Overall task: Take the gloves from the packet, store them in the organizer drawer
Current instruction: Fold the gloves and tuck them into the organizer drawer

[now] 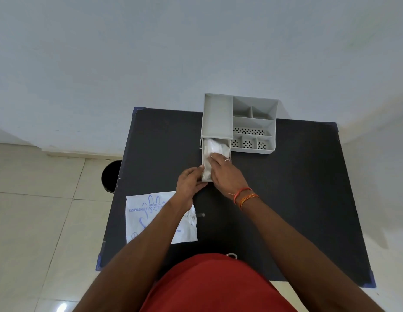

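Note:
A grey plastic organizer stands at the far edge of the black table. Its drawer is pulled out toward me, and a bundle of clear white gloves lies inside it. My right hand rests on the gloves with its fingers pressing them down into the drawer. At the drawer's front left corner my left hand grips the drawer front. The white glove packet, printed in blue, lies flat near the table's left edge, partly hidden by my left forearm.
The organizer's open compartments lie right of the drawer. A black round bin stands on the tiled floor left of the table. A white wall is close behind the table. A small grey scrap lies right of the packet.

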